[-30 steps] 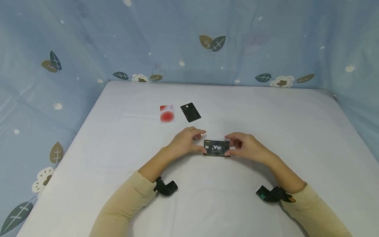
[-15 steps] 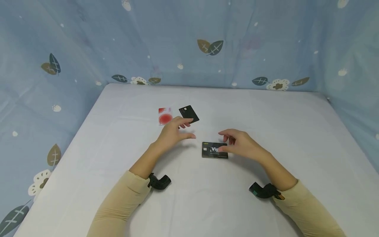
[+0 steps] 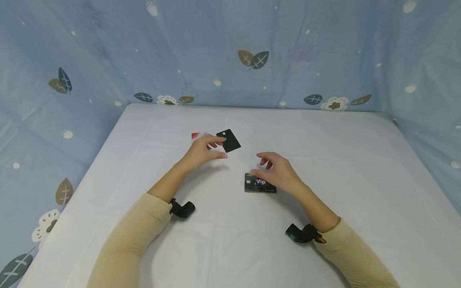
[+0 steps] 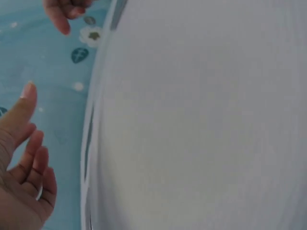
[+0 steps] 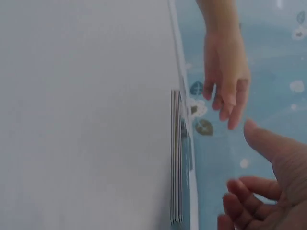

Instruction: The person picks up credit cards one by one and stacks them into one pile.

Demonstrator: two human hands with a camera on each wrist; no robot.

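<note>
A stack of cards lies on the white table, topped by a black Vip card (image 3: pixel 261 187); the right wrist view shows the stack edge-on as several thin layers (image 5: pixel 176 158). My right hand (image 3: pixel 279 170) hovers over the upper right of the stack, thumb and fingers apart, holding nothing. To the left, my left hand (image 3: pixel 202 153) is raised with thumb and fingers spread and nothing between them. Its fingertips overlap a black chip card (image 3: pixel 232 143) in the head view. Behind that hand, a red and white card (image 3: pixel 196 135) is mostly hidden.
The white-covered table (image 3: pixel 324 152) is bordered by a blue patterned cloth (image 3: pixel 201 40) at the back and sides. Black wrist devices, a left one (image 3: pixel 183 210) and a right one (image 3: pixel 302 233), stick out from the beige sleeves.
Both hands have come off the Vip card stack. The left hand has moved left and away toward the two other cards; the right has lifted slightly and shifted left. The stack stays put.
</note>
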